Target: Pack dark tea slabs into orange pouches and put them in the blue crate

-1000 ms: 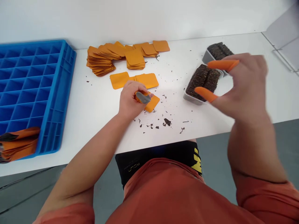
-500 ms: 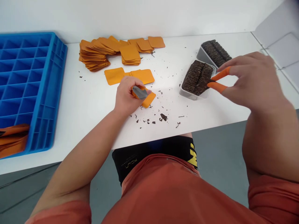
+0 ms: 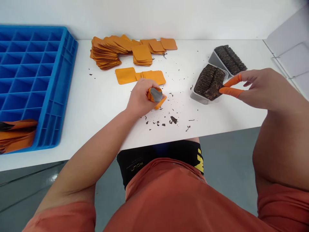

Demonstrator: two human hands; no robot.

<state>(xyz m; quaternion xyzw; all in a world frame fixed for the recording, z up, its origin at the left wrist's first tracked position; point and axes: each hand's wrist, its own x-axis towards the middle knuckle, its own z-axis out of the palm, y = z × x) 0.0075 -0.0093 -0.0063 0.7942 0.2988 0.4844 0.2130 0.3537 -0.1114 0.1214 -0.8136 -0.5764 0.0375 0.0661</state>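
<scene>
My left hand [image 3: 142,98] rests on the white table [image 3: 101,106], closed on an orange pouch [image 3: 159,99], with a grey cot on its thumb. My right hand [image 3: 260,87] wears orange finger cots on thumb and forefinger, which pinch a dark brown square piece [image 3: 213,91] at the near end of a clear tray [image 3: 201,98] packed with the same dark pieces. A second tray of dark pieces [image 3: 229,59] stands just behind it.
A pile of orange pouches [image 3: 108,51] lies at the back, with two flat pouches [image 3: 138,76] in front of it. A blue compartment crate [image 3: 33,77] sits at the left, orange pouches [image 3: 16,133] under its corner. Dark crumbs [image 3: 172,120] are scattered near the table's front edge.
My right hand came down from open in the air to the near tray and pinched a dark piece. My left hand stayed on the orange pouch.
</scene>
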